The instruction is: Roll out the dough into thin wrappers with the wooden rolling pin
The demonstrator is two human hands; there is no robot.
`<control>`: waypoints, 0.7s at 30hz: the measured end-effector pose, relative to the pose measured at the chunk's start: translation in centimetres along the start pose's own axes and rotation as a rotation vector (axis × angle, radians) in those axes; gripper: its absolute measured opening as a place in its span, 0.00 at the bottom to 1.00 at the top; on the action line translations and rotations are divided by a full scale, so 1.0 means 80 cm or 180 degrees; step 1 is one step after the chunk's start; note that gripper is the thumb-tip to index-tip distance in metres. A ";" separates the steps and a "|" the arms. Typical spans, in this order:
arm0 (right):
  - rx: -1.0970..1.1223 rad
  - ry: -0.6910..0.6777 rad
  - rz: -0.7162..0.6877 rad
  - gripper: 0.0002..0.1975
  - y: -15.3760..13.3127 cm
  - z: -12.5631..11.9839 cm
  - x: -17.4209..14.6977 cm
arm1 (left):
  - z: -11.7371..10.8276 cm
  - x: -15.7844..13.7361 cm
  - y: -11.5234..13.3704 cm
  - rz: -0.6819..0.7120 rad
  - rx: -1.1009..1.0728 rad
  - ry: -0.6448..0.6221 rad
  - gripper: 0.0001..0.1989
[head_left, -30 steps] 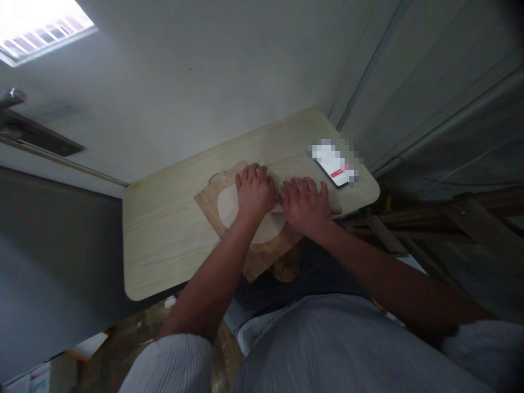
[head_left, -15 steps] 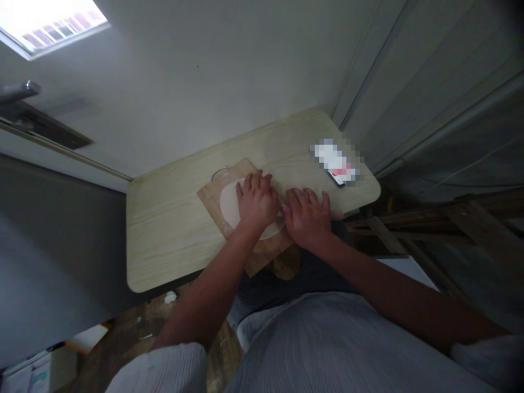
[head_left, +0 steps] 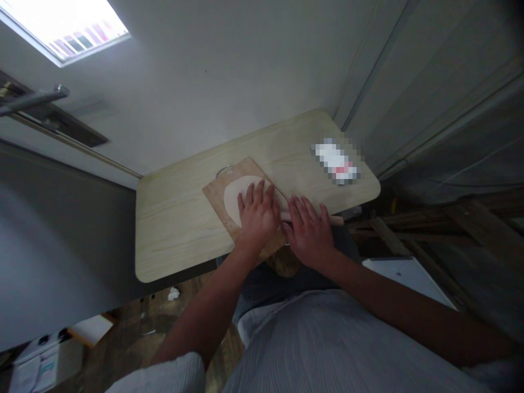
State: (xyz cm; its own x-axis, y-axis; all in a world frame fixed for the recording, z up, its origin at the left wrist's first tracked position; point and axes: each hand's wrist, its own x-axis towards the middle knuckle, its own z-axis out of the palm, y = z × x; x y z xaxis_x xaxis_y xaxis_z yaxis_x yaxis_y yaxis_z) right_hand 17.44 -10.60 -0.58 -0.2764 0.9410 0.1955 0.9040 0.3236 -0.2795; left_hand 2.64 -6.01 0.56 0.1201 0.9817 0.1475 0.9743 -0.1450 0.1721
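Note:
A thin, pale round of dough (head_left: 232, 197) lies on a wooden cutting board (head_left: 213, 192) with a metal ring handle at its far corner. My left hand (head_left: 258, 215) rests on the dough with its fingers stretched and spread, covering part of it. Beside it, my right hand (head_left: 310, 228) lies over a thin wooden rolling pin (head_left: 337, 220), fingers across the top and thumb on the near side. The pin's far end pokes out past my right fingers; its other end meets the dough's right side near my left hand.
The light wood table (head_left: 180, 218) stands against a white door with a metal handle (head_left: 53, 98). A blurred-out phone-like item (head_left: 336, 162) lies on its right. Below the right edge are wooden beams (head_left: 388, 234) and a white panel (head_left: 409, 278). White scrap (head_left: 173, 293) lies on the floor.
The view has shifted slightly. More of the rolling pin now shows to the right of my right hand, and more of the dough shows above my left hand, which still lies on it.

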 end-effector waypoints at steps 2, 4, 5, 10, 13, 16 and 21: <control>0.0009 -0.0006 -0.0020 0.29 -0.001 0.000 -0.005 | -0.001 -0.005 -0.001 0.0024 -0.0021 -0.0013 0.26; 0.0015 -0.0028 -0.0044 0.29 -0.003 -0.002 -0.010 | -0.003 -0.010 -0.001 0.0070 -0.0021 -0.0024 0.26; 0.0019 -0.0040 -0.0059 0.29 -0.003 -0.003 -0.012 | -0.004 -0.013 -0.001 0.0096 -0.0014 -0.0030 0.26; 0.0052 -0.0135 -0.0151 0.30 -0.005 -0.010 -0.023 | -0.008 -0.027 -0.001 0.0136 0.0051 -0.0049 0.26; 0.0075 -0.0190 -0.0203 0.29 -0.007 -0.013 -0.032 | -0.007 -0.037 -0.001 0.0111 0.0071 -0.0041 0.26; 0.0114 -0.0222 -0.0248 0.29 -0.012 -0.016 -0.045 | -0.003 -0.052 -0.002 0.0104 0.0043 -0.0007 0.26; 0.0274 -0.0288 -0.0425 0.28 -0.013 -0.027 -0.067 | -0.002 -0.083 -0.006 0.0119 0.0007 0.0070 0.28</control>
State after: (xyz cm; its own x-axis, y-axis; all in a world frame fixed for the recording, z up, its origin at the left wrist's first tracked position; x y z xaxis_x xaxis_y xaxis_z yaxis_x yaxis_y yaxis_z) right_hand 18.69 -16.17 0.72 -0.4238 0.8929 0.1521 0.8271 0.4500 -0.3369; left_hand 1.33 -12.50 -0.35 0.1524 0.9727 0.1750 0.9697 -0.1814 0.1638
